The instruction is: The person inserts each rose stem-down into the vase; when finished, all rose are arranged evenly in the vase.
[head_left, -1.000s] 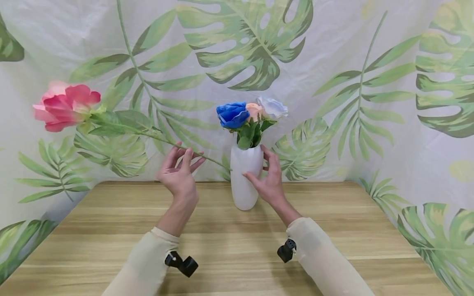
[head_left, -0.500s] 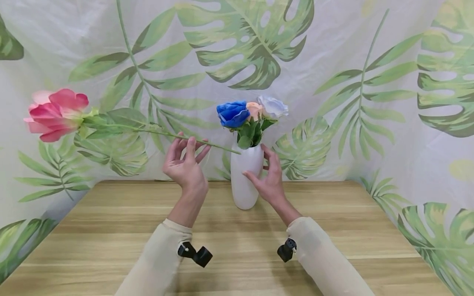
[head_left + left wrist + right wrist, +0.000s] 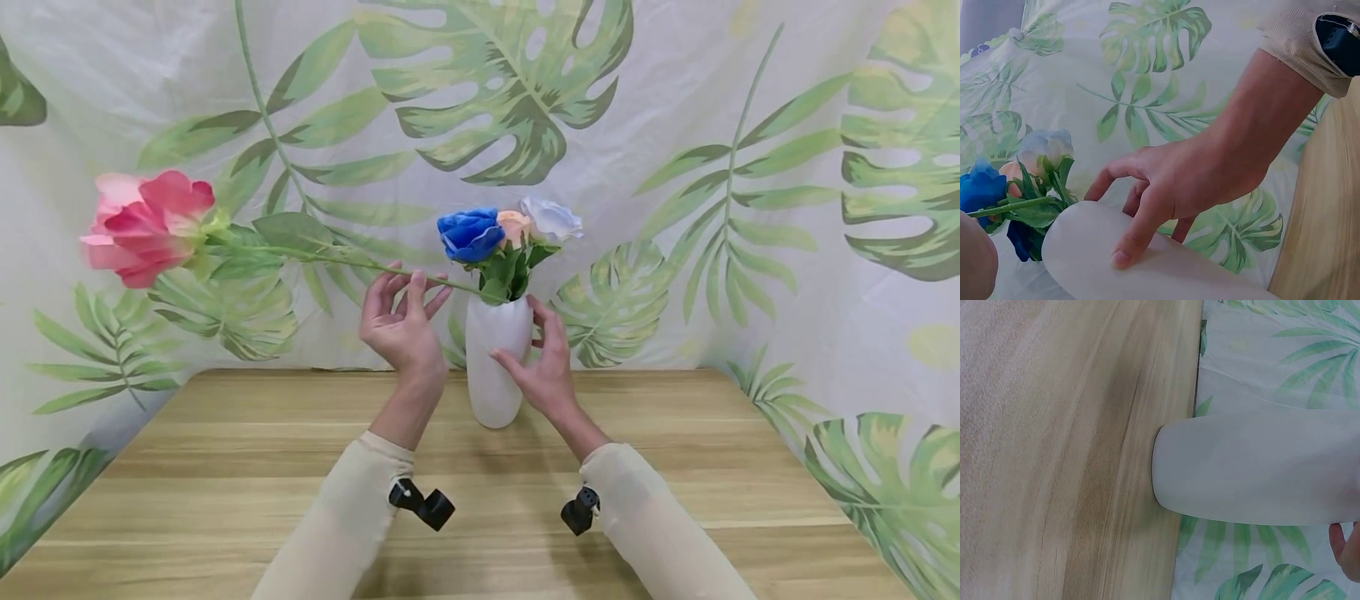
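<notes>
A pink rose (image 3: 150,229) lies almost level in the air at the left, its stem pinched by my left hand (image 3: 405,321) between thumb and fingers. The stem's cut end reaches the mouth of the white vase (image 3: 495,367), just in front of the leaves; whether it is inside cannot be told. My right hand (image 3: 547,358) holds the upright vase by its right side, thumb on the front. In the vase stand a blue rose (image 3: 471,235), a peach rose (image 3: 514,225) and a pale bluish-white rose (image 3: 552,218). The left wrist view shows the right hand's thumb (image 3: 1127,247) against the vase.
The vase stands on a wooden table (image 3: 300,450) near its back edge. Right behind hangs a white cloth (image 3: 675,83) printed with green leaves. A small black camera (image 3: 423,504) sits on each wrist, over the cream sleeves.
My left hand has moved right and a little up, bringing the pink rose's stem end from the vase's side up to its mouth. The right hand and the vase have stayed in place.
</notes>
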`<state>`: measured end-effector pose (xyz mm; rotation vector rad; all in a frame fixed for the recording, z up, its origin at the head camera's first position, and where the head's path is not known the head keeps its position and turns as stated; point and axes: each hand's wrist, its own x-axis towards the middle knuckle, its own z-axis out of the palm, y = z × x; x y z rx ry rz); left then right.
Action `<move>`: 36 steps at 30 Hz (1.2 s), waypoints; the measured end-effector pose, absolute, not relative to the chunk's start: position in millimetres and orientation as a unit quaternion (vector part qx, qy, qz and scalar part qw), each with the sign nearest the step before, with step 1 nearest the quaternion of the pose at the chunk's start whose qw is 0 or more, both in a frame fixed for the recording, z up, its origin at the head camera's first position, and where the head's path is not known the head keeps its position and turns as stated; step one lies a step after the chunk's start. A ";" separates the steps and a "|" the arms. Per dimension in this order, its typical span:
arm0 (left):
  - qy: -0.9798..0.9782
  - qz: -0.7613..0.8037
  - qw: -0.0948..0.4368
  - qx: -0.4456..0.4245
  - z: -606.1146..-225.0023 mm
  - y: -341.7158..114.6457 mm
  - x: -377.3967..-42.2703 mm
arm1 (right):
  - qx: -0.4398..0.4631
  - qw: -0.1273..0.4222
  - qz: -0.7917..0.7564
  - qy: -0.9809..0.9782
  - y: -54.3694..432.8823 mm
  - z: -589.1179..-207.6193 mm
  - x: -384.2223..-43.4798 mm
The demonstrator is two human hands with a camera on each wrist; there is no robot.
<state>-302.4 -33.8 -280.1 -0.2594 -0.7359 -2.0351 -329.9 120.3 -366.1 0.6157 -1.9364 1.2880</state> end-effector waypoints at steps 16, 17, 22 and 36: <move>-0.322 -0.822 0.459 -0.098 -281.2 -29.9 -318.4 | 0.242 0.361 0.494 -0.753 119.9 -368.8 -330.1; -0.323 -0.822 0.459 -0.097 -281.2 -29.9 -319.1 | 0.242 0.360 0.494 -0.753 120.1 -368.7 -330.1; -0.330 -0.819 0.459 -0.100 -279.0 -29.1 -322.1 | 0.240 0.358 0.496 -0.754 121.0 -367.9 -330.8; -0.336 -0.811 0.467 -0.111 -276.7 -18.5 -325.6 | 0.236 0.352 0.495 -0.758 121.3 -367.4 -330.3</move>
